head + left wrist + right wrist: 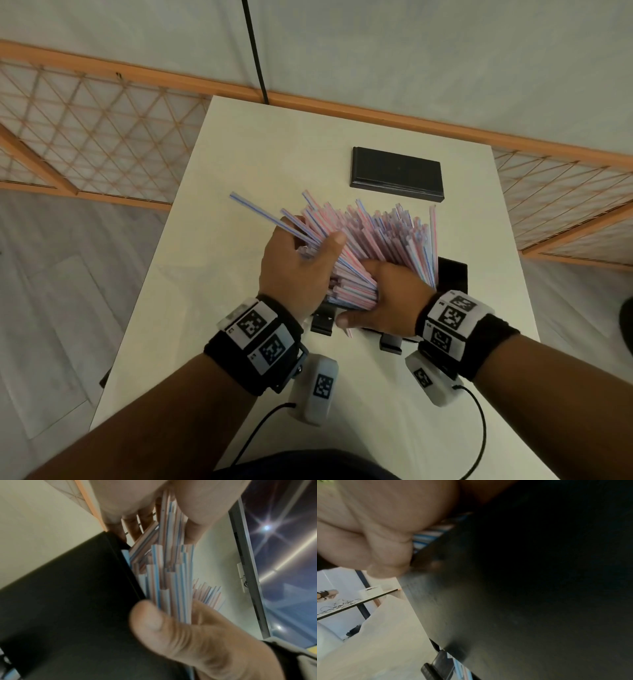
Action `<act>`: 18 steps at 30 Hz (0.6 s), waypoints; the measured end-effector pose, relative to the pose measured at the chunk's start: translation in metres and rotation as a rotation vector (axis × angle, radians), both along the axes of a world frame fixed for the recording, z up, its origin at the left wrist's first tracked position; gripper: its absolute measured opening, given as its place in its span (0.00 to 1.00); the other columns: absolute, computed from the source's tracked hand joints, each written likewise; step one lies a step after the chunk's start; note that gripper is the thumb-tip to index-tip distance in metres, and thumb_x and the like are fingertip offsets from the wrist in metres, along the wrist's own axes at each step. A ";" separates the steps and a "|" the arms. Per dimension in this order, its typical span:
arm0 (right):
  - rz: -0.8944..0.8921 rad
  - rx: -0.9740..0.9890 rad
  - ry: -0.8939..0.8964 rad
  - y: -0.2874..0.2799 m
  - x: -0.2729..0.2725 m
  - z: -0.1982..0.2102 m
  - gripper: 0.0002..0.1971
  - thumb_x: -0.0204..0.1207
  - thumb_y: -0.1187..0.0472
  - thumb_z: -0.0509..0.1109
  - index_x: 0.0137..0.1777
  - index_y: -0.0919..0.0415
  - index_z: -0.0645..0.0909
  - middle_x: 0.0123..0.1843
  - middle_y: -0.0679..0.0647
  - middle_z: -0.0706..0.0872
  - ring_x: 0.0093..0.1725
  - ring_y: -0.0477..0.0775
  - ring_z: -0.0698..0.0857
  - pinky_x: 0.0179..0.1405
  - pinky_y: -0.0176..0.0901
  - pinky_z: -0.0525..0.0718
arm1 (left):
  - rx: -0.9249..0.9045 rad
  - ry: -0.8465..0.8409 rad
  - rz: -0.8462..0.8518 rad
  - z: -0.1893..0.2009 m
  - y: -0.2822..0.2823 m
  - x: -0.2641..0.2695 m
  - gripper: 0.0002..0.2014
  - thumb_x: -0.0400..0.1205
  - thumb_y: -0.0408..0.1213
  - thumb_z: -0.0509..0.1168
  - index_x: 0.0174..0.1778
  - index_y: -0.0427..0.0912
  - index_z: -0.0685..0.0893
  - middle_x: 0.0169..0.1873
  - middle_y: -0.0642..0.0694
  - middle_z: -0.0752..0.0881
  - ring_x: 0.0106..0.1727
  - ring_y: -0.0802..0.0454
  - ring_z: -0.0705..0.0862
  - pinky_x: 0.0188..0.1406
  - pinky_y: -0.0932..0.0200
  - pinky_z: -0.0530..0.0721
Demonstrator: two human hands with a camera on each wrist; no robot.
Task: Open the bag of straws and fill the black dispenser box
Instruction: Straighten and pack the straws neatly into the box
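Straws [370, 246], a splayed bundle gripped by both the left hand [294, 270] and right hand [387, 298] above the black dispenser box [452, 277] on the bench [239, 144], probably want squaring parallel before lowering, lest strays snag the rim.

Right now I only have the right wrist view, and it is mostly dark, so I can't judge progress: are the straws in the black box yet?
Observer: Not settled. In the head view the left hand and right hand both grip the straws as a fanned bundle slanting over the black dispenser box.
Operator: Is the lid in the way?
Observer: No. The lid lies flat at the far side of the table, apart from the box.
Operator: Any strays?
Observer: A stray straw juts left out of the bundle, past the left hand.
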State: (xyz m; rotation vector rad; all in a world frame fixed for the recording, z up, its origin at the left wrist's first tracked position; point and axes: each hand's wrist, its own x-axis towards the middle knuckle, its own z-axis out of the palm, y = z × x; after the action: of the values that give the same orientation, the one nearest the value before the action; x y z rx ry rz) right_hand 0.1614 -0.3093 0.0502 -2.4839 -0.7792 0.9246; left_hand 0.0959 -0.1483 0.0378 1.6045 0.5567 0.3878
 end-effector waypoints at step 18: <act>-0.058 -0.033 -0.391 -0.026 -0.042 0.005 0.31 0.69 0.31 0.61 0.61 0.55 0.78 0.53 0.53 0.83 0.55 0.60 0.84 0.51 0.52 0.86 | -0.468 0.020 0.244 0.026 0.005 0.006 0.15 0.93 0.49 0.54 0.65 0.50 0.85 0.59 0.47 0.90 0.62 0.46 0.90 0.73 0.41 0.83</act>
State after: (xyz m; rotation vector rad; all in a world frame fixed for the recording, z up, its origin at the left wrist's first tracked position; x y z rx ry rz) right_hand 0.1190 -0.3350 0.0549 -2.7390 -0.8075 0.4367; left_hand 0.1022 -0.1429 0.0636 1.0950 0.7977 0.3879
